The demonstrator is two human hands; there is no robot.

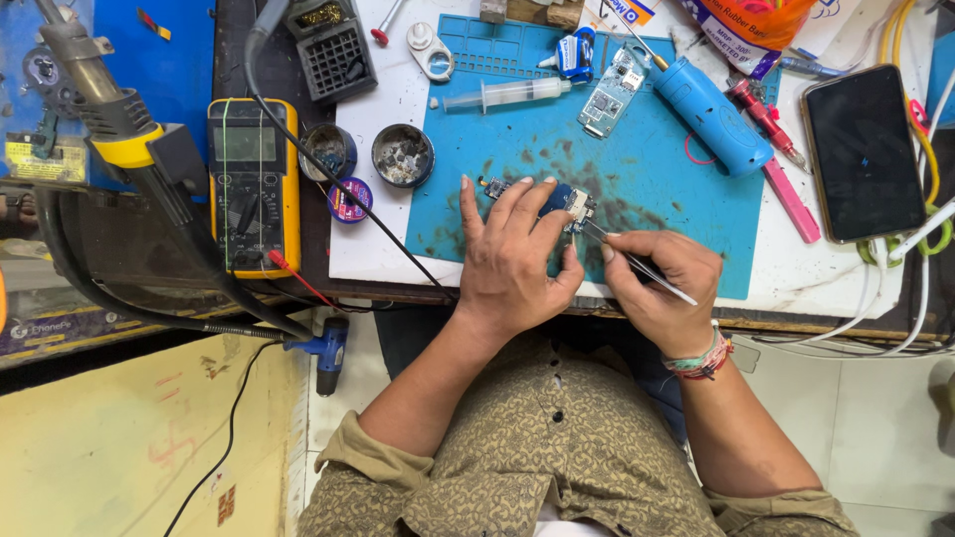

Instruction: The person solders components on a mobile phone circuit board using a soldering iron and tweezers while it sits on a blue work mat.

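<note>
small blue circuit board [565, 202], left hand [512, 261] pinning it, tweezers [637, 261] touching its edge

Hands working on a small circuit board over a blue mat.
Left hand [512, 254] pins the circuit board [565, 204]; right hand [662, 288] pinches tweezers [637, 264] touching it. Syringe [507, 93] lies beyond the hands; multimeter [254, 184] well left.

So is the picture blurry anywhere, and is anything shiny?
Head view: even, soft light, hardly any shadows; the left hand, right hand and blue mat look sharp. The dark phone screen shows only a dull sheen; edges bend slightly, as with the hot-air tool.
</note>
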